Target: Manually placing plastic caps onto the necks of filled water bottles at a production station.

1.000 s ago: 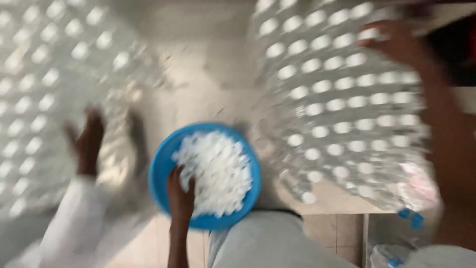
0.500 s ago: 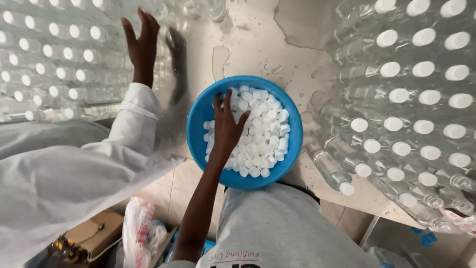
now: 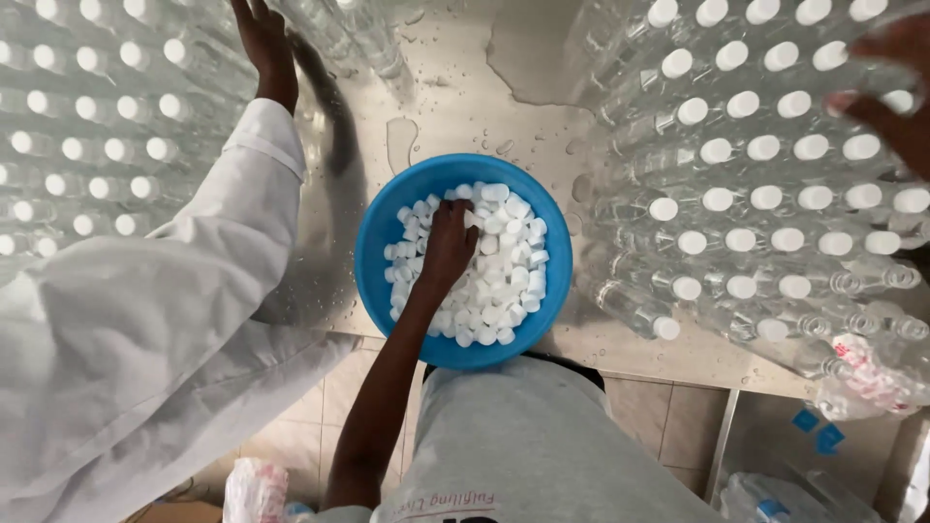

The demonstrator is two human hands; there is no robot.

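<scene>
Your left hand [image 3: 448, 247] is buried, fingers curled, in the white caps [image 3: 504, 281] of the blue bowl [image 3: 378, 232], your right hand [image 3: 896, 92] lies flat on capped bottles [image 3: 741, 199], and beside it several bottles [image 3: 877, 315] remain uncapped

A co-worker's white coat sleeve [image 3: 145, 320] fills the lower left, and that person's hand [image 3: 263, 44] lies flat against a stack of clear capped bottles [image 3: 87, 145] lying on their sides, white caps facing the camera. The steel surface [image 3: 455, 97] is wet, with a broad puddle [image 3: 528, 53] near its far edge, a smaller one [image 3: 399, 136] nearer, and scattered droplets. Below the surface's edge is a tiled floor [image 3: 668, 426] with two blue scraps [image 3: 814, 429]. A crumpled plastic bag [image 3: 254, 489] sits at the bottom left, and wrapped bottles [image 3: 785, 499] at the bottom right.
</scene>
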